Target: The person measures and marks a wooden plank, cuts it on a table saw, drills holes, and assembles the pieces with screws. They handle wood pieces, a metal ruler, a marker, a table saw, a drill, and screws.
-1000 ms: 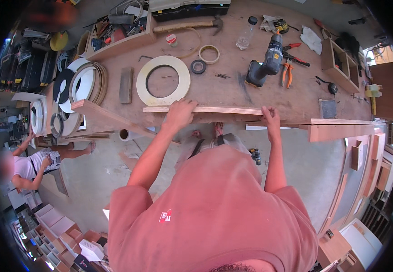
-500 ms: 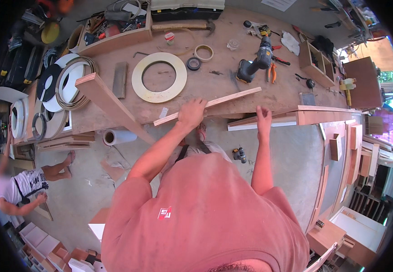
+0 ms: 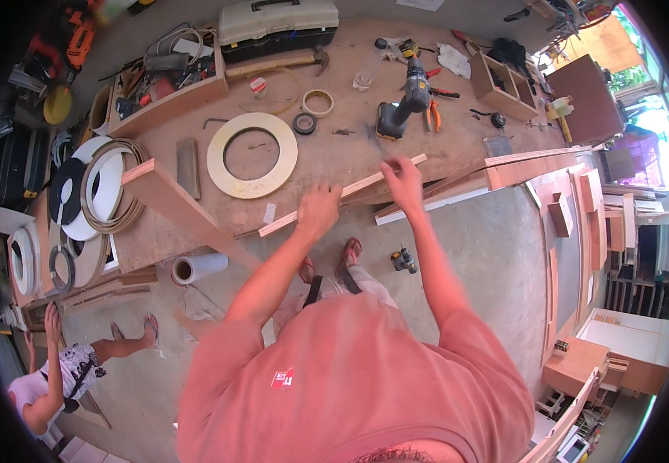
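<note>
A narrow plywood strip point(image 3: 361, 185) with pale layered edges lies at a slant along the bench's near edge. Over its middle, my left hand point(image 3: 320, 210) is closed, the fingers folded across to the far side. My right hand point(image 3: 404, 184) is closed near the strip's right end, its fingers bent together at the edge; slight blur softens them. Beyond the strip a large cream roll of edge banding point(image 3: 219, 166) lies flat. A cordless drill point(image 3: 405, 100) stands farther back on the right.
A long board point(image 3: 188, 216) leans across the bench edge on the left. Around the bench top are a hammer point(image 3: 272, 68), orange pliers point(image 3: 433, 116), tape rolls point(image 3: 318, 103) and a toolbox point(image 3: 276, 29). Another person point(image 3: 45, 390) is at the lower left. A second drill point(image 3: 404, 261) is on the floor.
My right hand has moved left, from beyond the strip's end onto the strip. My left hand stays on it. The view has shifted, and the other person's arm is now raised.
</note>
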`<state>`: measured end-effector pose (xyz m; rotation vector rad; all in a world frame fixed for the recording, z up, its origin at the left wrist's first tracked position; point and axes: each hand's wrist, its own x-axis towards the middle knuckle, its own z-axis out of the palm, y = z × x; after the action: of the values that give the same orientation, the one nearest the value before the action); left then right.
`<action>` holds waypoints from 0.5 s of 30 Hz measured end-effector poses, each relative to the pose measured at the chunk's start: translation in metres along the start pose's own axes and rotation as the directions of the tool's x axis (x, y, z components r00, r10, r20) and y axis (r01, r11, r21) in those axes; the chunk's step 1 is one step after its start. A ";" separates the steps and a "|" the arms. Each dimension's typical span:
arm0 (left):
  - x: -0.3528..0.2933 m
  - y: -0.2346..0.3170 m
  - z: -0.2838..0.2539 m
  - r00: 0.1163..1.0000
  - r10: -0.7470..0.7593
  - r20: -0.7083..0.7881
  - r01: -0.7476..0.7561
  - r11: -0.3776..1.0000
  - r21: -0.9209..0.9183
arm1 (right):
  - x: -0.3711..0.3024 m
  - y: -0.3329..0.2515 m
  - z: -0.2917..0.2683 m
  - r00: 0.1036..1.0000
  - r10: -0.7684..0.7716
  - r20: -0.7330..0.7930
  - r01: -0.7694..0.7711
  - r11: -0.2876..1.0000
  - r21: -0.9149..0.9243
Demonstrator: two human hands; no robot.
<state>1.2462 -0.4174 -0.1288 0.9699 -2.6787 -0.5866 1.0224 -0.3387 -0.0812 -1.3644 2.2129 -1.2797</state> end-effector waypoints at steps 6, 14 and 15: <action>0.002 0.002 0.002 0.998 -0.052 0.035 0.053 0.999 -0.010 | 0.116 0.019 0.099 0.974 -0.032 0.223 0.113 0.925 -0.363; 0.001 0.007 -0.005 0.994 -0.083 0.076 0.086 0.995 -0.048 | 0.133 0.044 0.123 0.943 0.135 0.305 0.018 0.893 -0.450; 0.002 0.008 -0.006 0.996 -0.072 0.061 0.076 0.996 -0.055 | 0.134 0.044 0.122 0.939 0.161 0.305 -0.011 0.897 -0.442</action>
<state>1.2423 -0.4151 -0.1199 1.0557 -2.6706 -0.7144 0.9976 -0.5072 -0.1567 -1.4722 2.3554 -0.4780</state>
